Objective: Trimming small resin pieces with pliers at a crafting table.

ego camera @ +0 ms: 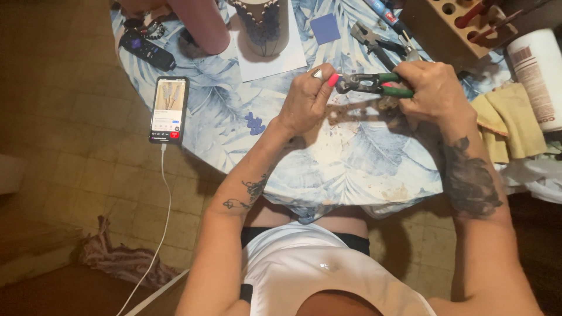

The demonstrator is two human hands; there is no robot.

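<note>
Over the leaf-print table (363, 164), the right hand (430, 88) grips the green-handled nippers (374, 85) while the left hand (307, 99) pinches a small piece, too small to identify, at their tip, which likely wants a gentle, steady squeeze.

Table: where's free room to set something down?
Free: the near cloth between the phone and the right hand, below the left hand and pliers. Crowded: the far edge, with remote, vase, tools and wooden block.
</note>
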